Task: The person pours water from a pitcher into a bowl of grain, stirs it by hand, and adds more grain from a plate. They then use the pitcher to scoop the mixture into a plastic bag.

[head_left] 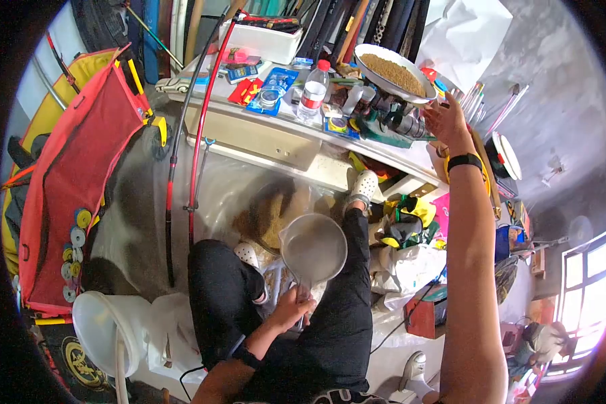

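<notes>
The left grip [293, 306] is closed round the handle of a round metal sieve [314, 248], held low between the person's knees. The sieve's long axis runs from this grip straight away toward the feet, bowl at the far end, mouth facing up. Beyond and below it lies a floor basin of brown grain [271, 214]. The right grip [444, 120] is raised and open, fingers spread at the rim of a white basin of grain [392, 73] on the bench [262, 135]; contact cannot be told. The step looks like reaching for that basin, and moving it would call for a firmer hold under the rim.
</notes>
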Available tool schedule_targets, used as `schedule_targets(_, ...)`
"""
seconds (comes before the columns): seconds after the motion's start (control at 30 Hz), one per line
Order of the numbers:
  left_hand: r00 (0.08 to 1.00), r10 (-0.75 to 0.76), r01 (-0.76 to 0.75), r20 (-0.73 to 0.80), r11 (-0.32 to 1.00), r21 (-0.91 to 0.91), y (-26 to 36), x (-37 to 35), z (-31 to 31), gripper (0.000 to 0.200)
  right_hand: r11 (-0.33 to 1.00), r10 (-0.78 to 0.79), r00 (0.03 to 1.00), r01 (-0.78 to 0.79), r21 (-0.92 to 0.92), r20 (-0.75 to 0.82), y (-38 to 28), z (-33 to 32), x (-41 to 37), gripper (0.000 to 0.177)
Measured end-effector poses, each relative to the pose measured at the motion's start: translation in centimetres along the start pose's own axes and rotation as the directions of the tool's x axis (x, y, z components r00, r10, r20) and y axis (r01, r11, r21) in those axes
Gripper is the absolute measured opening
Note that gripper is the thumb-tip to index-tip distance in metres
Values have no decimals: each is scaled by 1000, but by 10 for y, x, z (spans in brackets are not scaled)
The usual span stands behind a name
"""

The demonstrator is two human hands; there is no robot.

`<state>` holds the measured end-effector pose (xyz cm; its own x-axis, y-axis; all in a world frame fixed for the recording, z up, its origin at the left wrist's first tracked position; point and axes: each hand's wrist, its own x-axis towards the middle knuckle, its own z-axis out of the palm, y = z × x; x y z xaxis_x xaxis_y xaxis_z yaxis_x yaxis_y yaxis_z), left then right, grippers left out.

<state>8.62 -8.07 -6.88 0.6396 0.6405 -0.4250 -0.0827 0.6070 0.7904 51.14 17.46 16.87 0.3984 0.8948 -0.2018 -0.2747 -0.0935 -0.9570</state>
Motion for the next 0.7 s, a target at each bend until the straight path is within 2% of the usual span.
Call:
schedule_targets(0.1,999,-26,25,-41,1000,-15,-7,2,-3,18,993,86,996,-85,82,-3,2,-1,31,58)
schedule_targets(0.2,997,-43,41,-70,999,-29,-13,4,-9,18,998,36,998,-39,40,59,12,-3,47,62)
schedule_targets(0.27,996,-22,18,-83,999,-49,-17,6,-11,18,998,47,999,-48,48,17,19,-3,60,64)
schedule_targets(0.33,992,-39,40,-123,999,7,-15,9,-13,18,997,-17,986,28,67,-166,28,-1,63,59)
schedule_targets(0.37,994,-61,61,-91,998,-5,-13,8,-15,18,997,-18,987,30,71,-160,27,0,66,59)
schedule_targets(0.47,998,-20,15,-67,997,-77,-19,14,-19,17,987,159,979,-153,54,-128,28,-4,76,41)
schedule_targets(0.5,996,-36,32,-83,998,-51,-17,13,-19,17,991,130,973,-133,-2,-190,27,16,61,35)
schedule_targets(0.6,998,-28,24,-60,998,-66,-24,19,-21,16,989,108,980,-124,-82,-170,24,23,57,30)
schedule_targets(0.63,997,-38,35,-61,998,-58,-23,19,-21,16,994,27,981,-47,-94,-194,25,27,59,26)
schedule_targets(0.7,997,-40,37,-63,998,-52,-26,23,-21,16,999,8,983,-16,-43,-184,28,26,69,25)
